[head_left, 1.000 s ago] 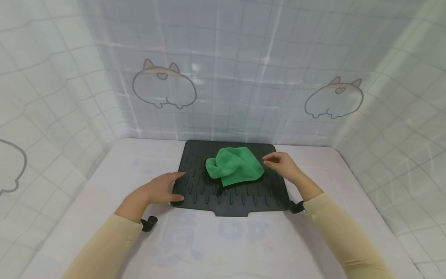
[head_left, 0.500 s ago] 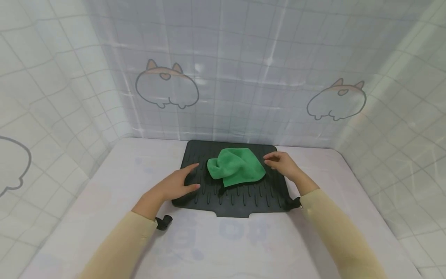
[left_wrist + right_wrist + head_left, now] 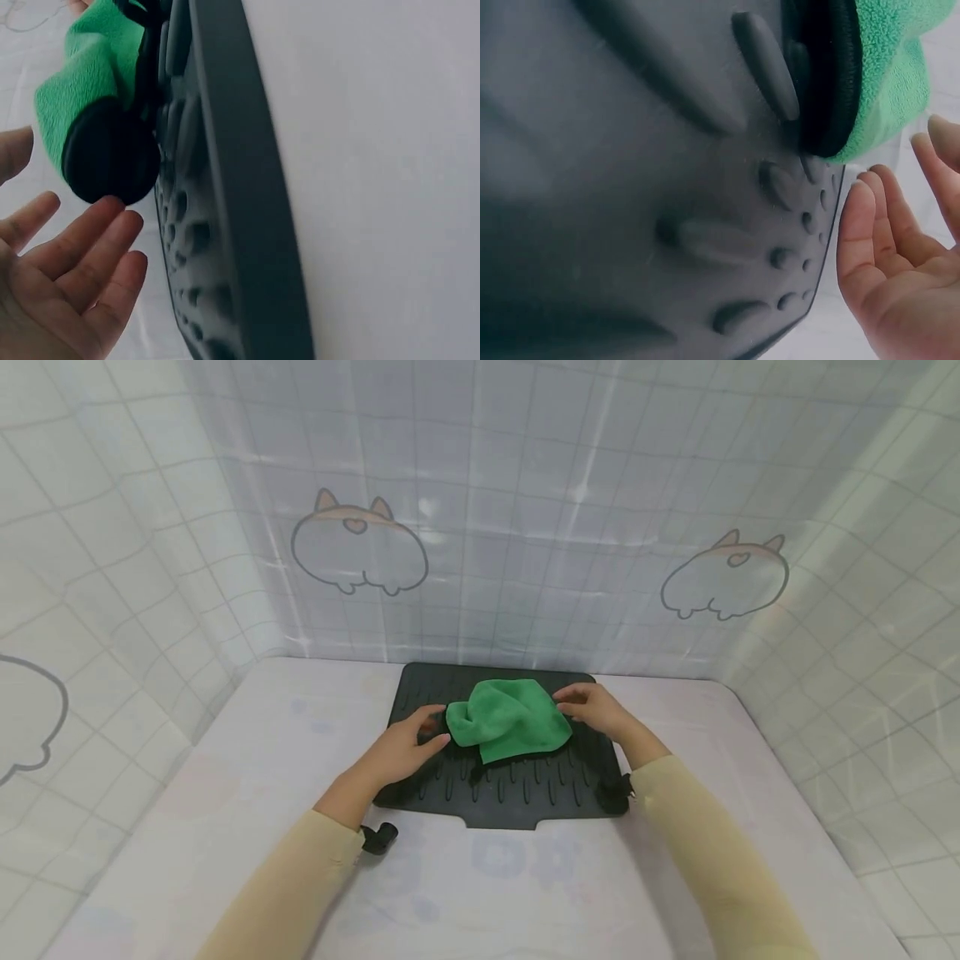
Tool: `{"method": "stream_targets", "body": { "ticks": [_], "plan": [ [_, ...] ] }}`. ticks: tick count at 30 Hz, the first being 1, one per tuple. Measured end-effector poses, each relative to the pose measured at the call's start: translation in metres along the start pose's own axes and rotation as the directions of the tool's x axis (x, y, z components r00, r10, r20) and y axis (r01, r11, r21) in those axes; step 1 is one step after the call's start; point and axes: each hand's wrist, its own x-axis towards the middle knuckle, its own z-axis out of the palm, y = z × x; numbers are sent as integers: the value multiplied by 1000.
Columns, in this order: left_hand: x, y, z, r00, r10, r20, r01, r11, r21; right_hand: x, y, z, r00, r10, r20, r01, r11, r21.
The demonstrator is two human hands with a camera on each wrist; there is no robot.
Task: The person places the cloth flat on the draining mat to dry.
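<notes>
Green cloth [image 3: 510, 718] is lying between the loosely spread fingers of the left hand [image 3: 399, 752], near its dark rounded end [image 3: 112, 157], and the relaxed, uncurled fingers of the right hand [image 3: 597, 707], just beside its other edge. Under it, a black mat [image 3: 498, 807] is resting on the pale surface [image 3: 465, 902].

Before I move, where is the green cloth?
In the head view, the green cloth lies rumpled atop the black mat, between the left hand and the right hand.

Cloth [image 3: 510, 718] on mat [image 3: 502, 806], between hands [image 3: 397, 753]
</notes>
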Motion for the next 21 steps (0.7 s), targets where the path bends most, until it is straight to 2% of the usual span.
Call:
{"method": "stream_targets", "body": {
  "ticks": [7, 12, 16, 21],
  "plan": [
    [8, 5, 7, 1000, 5, -14, -7, 990, -142, 7, 0, 2, 997, 14, 74, -19, 998, 56],
    [11, 6, 12, 999, -12, -51, 2, 980, -201, 12, 3, 6, 994, 16, 112, -22, 999, 46],
    [14, 8, 17, 995, -26, -96, 5, 977, -211, 14, 3, 9, 994, 41, 105, -46, 998, 47],
    [16, 10, 17, 984, -63, -167, 25, 975, -222, 10, -1, 9, 998, 23, 65, -25, 999, 31]
  ]
}}
